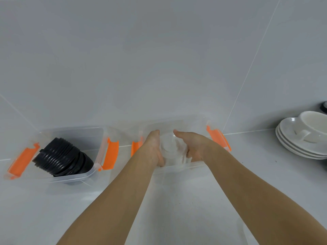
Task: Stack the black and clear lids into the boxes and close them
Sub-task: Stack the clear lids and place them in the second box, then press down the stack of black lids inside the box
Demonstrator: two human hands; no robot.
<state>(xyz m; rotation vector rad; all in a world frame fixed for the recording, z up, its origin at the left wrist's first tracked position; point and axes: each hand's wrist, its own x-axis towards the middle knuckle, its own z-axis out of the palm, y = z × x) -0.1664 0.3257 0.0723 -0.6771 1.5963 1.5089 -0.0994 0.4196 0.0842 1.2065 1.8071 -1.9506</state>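
Observation:
Two clear plastic boxes with orange latches stand on the counter against the tiled wall. The left box (99, 138) holds a leaning stack of black lids (60, 158). Both my hands reach into the right box (194, 124). My left hand (154, 145) and my right hand (191, 145) hold a stack of clear lids (172, 147) between them, one on each side. The fingers curve round the stack, and their tips are hidden behind it and the box wall. Both boxes stand without covers.
A pile of white plates with a white cup (304, 135) on top sits at the right of the counter. A dark object (324, 106) shows at the right edge. The pale counter (177, 209) extends toward me.

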